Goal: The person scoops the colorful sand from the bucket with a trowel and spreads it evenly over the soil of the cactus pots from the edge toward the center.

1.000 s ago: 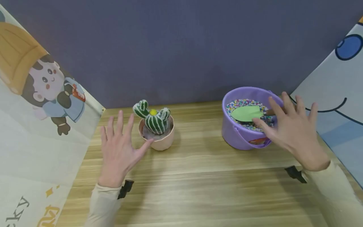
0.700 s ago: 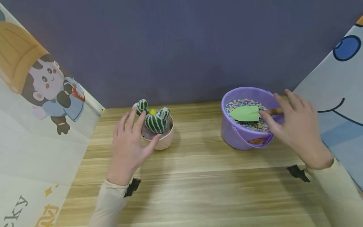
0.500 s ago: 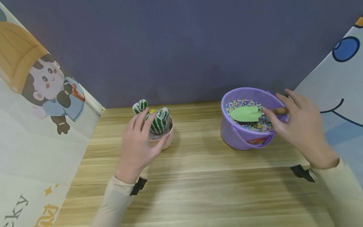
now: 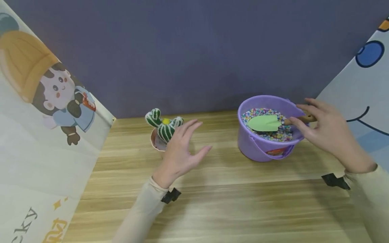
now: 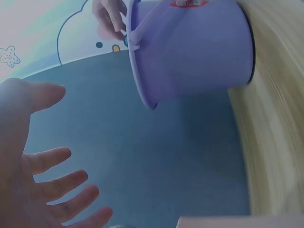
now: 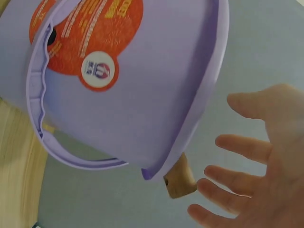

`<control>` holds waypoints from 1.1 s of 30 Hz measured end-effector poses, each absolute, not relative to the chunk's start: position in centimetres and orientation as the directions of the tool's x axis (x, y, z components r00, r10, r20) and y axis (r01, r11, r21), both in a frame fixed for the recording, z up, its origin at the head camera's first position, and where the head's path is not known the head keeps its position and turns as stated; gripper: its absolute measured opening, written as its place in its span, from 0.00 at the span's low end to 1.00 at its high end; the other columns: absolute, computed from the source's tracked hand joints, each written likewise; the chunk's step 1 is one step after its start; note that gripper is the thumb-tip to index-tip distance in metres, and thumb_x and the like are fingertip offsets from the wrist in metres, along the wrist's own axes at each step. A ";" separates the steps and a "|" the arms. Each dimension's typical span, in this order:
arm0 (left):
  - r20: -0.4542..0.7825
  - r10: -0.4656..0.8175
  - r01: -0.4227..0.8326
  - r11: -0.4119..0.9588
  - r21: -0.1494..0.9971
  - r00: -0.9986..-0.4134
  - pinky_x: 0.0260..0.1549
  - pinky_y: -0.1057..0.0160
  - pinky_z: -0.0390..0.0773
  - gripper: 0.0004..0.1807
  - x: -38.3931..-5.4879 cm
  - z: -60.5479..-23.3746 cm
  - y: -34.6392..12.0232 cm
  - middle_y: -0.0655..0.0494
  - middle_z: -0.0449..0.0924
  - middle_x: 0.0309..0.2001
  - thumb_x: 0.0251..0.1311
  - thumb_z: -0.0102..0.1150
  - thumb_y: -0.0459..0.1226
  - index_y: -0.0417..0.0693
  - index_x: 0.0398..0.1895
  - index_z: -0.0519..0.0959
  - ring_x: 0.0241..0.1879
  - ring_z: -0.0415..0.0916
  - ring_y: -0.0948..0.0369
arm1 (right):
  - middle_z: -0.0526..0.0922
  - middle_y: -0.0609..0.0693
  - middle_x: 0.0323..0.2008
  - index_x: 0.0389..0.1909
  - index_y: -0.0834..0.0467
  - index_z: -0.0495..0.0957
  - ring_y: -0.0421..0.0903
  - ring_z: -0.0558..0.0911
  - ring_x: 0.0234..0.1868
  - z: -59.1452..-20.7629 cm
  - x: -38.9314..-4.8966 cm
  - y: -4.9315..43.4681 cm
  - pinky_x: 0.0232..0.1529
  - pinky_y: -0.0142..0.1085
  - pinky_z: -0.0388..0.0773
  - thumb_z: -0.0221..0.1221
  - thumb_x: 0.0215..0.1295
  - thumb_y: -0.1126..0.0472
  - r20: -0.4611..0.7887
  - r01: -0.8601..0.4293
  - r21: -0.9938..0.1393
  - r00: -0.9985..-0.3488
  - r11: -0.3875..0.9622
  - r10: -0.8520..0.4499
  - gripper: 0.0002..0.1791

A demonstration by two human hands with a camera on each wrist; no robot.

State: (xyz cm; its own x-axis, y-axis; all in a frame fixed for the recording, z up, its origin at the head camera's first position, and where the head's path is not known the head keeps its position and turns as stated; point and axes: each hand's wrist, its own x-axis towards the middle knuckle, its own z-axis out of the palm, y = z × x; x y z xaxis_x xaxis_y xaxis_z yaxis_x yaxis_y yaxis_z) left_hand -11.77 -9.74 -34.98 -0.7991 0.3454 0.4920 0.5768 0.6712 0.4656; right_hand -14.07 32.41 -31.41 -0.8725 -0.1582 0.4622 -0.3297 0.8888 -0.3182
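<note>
Pale green, the trowel's (image 4: pixel 263 123) blade is lying over multicoloured beads (image 4: pixel 258 111) inside the purple bucket (image 4: pixel 254 145), just left of the right hand (image 4: pixel 326 130). Its wooden handle (image 4: pixel 302 119) is pointing toward the space between that hand's thumb and fingers, and the right wrist view is showing its end jutting past the rim near the fingertips. The right hand is hovering with thumb and fingers spread, gripping nothing; whether a fingertip is touching the handle, one cannot tell. Below the right hand's thumb, the bucket's purple bail (image 6: pixel 35 90) is hanging down beside an orange label (image 6: pixel 118 19).

Well to the left of that grip, the left hand (image 4: pixel 179 152) is hanging in the air, its fingers extending, its thumb standing apart and its grasp holding nothing. Just beyond its fingers, to the left, a green-and-white cactus (image 4: pixel 165 132) is standing in a pinkish pot (image 4: pixel 153 143), which the hand is partly hiding. Beneath both hands, a wood-grained table (image 4: pixel 231 202) is spreading out.
</note>
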 end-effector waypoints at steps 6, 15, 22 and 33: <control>0.459 0.366 0.578 0.636 0.511 -0.810 0.78 0.45 0.67 0.40 -12.7 -35.6 -7.7 0.51 0.71 0.77 0.66 0.68 0.56 0.50 0.77 0.71 0.76 0.68 0.51 | 0.72 0.76 0.71 0.62 0.70 0.80 0.81 0.70 0.68 -31.5 -14.4 33.2 0.65 0.79 0.64 0.64 0.73 0.48 0.418 -0.306 -0.310 -0.894 0.900 -0.160 0.30; 0.360 0.393 0.533 0.609 0.588 -0.846 0.78 0.45 0.66 0.39 -13.8 -36.7 -5.2 0.53 0.68 0.79 0.68 0.65 0.57 0.55 0.79 0.69 0.78 0.66 0.52 | 0.77 0.72 0.68 0.59 0.68 0.84 0.76 0.76 0.61 -31.8 -14.4 33.5 0.51 0.71 0.74 0.66 0.71 0.52 0.443 -0.337 -0.270 -0.875 0.902 -0.195 0.25; 0.323 0.405 0.514 0.595 0.618 -0.856 0.78 0.43 0.66 0.40 -14.2 -36.8 -4.0 0.54 0.67 0.80 0.69 0.64 0.58 0.56 0.80 0.67 0.79 0.65 0.53 | 0.77 0.73 0.67 0.58 0.70 0.83 0.76 0.77 0.61 -31.8 -14.4 33.5 0.47 0.69 0.76 0.67 0.71 0.52 0.445 -0.345 -0.265 -0.872 0.900 -0.203 0.27; 0.297 0.382 0.474 0.553 0.685 -0.875 0.79 0.43 0.64 0.41 -15.0 -37.5 -2.6 0.59 0.65 0.81 0.68 0.64 0.58 0.60 0.81 0.65 0.80 0.63 0.57 | 0.78 0.76 0.64 0.61 0.70 0.82 0.74 0.83 0.51 -31.4 -14.7 33.3 0.47 0.71 0.78 0.72 0.66 0.49 0.404 -0.349 -0.219 -0.882 0.911 -0.241 0.32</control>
State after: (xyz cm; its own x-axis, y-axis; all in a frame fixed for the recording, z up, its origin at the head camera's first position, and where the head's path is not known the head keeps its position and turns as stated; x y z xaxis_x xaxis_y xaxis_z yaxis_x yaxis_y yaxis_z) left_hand -15.02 -2.58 -37.53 -0.8751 0.3824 0.2966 0.4739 0.5529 0.6854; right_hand -14.68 33.34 -31.42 -0.8823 -0.2407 0.4045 -0.3490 0.9112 -0.2190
